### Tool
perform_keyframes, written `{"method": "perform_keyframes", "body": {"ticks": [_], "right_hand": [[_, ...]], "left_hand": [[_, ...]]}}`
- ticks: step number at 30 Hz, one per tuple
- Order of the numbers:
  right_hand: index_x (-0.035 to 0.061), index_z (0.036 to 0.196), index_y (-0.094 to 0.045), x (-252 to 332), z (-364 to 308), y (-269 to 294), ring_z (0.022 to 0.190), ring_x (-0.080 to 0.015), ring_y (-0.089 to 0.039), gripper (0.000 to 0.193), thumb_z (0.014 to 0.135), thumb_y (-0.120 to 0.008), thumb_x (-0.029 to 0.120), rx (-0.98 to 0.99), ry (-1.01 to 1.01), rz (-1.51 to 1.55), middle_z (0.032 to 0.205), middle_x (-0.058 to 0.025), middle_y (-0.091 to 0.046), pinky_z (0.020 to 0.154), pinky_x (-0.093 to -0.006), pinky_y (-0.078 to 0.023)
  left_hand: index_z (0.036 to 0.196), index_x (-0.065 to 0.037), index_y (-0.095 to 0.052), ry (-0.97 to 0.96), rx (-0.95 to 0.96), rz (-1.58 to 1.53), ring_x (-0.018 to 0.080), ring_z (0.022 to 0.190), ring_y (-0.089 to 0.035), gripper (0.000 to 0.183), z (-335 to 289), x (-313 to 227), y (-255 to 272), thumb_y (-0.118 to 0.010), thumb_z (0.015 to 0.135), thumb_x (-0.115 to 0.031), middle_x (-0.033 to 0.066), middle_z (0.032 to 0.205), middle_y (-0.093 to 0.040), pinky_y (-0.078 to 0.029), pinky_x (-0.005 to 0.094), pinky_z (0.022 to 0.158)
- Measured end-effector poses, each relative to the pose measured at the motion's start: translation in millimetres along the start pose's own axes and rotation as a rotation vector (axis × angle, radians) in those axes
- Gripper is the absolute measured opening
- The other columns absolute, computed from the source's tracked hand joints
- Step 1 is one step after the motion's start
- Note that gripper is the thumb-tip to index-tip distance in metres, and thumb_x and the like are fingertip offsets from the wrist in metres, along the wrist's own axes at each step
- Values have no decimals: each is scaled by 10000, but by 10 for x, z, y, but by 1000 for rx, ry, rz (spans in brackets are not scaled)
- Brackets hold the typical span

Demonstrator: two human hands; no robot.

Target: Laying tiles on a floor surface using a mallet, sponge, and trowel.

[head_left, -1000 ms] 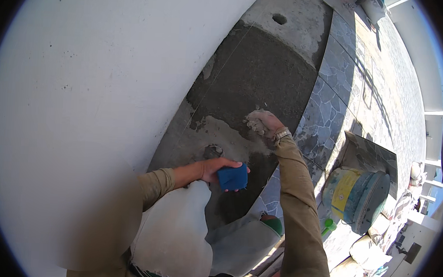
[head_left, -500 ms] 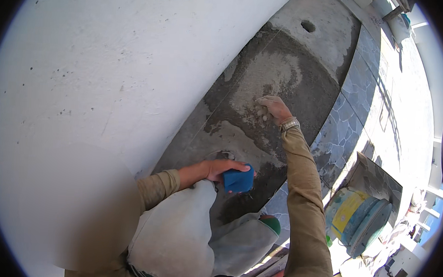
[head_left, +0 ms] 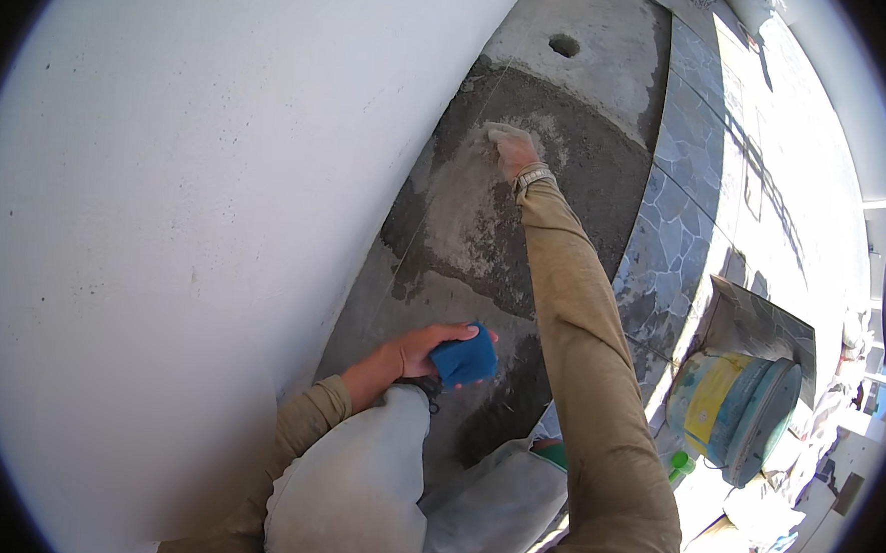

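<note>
My left hand (head_left: 414, 350) grips a blue sponge (head_left: 465, 359) and rests low on a grey cement floor strip (head_left: 592, 104) next to a white wall (head_left: 197, 184). My right arm in a tan sleeve stretches far forward. My right hand (head_left: 511, 149), dusted with grey material and wearing a wrist watch, presses flat on the damp dark patch of the strip, over a lighter smeared area (head_left: 466, 218). I cannot tell whether it holds anything. My knees in light trousers (head_left: 352, 492) show at the bottom.
A round hole (head_left: 564, 46) sits in the strip further ahead. Dark stone-pattern tiles (head_left: 680, 239) border it on the right. A bucket with a yellow and teal side (head_left: 732, 402) stands at lower right beside a dark board (head_left: 761, 323) and pale bags.
My right hand has reached further forward along the strip, away from my body. The left hand with the sponge has stayed near my knees. The view has tilted forward.
</note>
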State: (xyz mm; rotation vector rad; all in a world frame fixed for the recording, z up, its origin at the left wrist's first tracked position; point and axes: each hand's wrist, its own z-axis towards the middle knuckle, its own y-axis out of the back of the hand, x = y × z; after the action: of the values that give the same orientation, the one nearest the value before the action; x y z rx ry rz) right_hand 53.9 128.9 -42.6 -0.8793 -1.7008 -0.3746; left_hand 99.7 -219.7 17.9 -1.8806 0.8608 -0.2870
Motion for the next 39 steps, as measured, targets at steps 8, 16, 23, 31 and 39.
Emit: {"method": "perform_keyframes", "body": {"ticks": [8, 16, 23, 31, 39], "right_hand": [[-30, 1063, -658, 131, -56, 482, 826, -236, -663, 188, 955, -597, 111, -37, -389, 113, 986, -94, -682, 738, -393, -561], [-29, 1365, -540, 120, 734, 477, 1056, -240, -621, 473, 921, -633, 107, -333, 57, 5, 1215, -150, -636, 867, -412, -540], [-26, 1287, -601, 183, -1419, 1575, 1016, -227, -688, 388, 994, -578, 227, -288, -23, -155, 1161, -149, -688, 883, -354, -557], [-20, 1085, -709, 79, -6192, 2306, 663, -102, -607, 260, 945, -615, 178, -881, -244, -332, 811, -44, -693, 592, -270, -492], [-14, 990, -721, -546, -10405, 1887, 800, -236, -700, 225, 892, -607, 154, -2453, -177, -927, 899, -156, -740, 749, -350, -535]], "left_hand": [[1346, -112, -515, -105, 42, -93, 368, 1036, -656, 513, -42, -227, 9, -584, 957, -439, 221, 1341, -572, -569, 412, 689], [1348, -92, -512, -107, -7, 6, 389, 1033, -654, 532, -18, -258, -96, -569, 957, -448, 228, 1343, -568, -572, 420, 685], [1354, -121, -514, -279, -101, -53, 393, 1011, -663, 552, -145, -300, -245, -596, 929, -464, 220, 1331, -585, -572, 444, 684], [1472, -155, -437, -427, -223, 169, 345, 1013, -660, 560, -64, -246, -643, -536, 998, -435, 174, 1323, -598, -586, 432, 700], [1530, -144, -389, -467, -382, 648, 256, 1073, -647, 596, -369, -466, -1502, -493, 1023, -439, 148, 1385, -554, -564, 308, 695]]}}
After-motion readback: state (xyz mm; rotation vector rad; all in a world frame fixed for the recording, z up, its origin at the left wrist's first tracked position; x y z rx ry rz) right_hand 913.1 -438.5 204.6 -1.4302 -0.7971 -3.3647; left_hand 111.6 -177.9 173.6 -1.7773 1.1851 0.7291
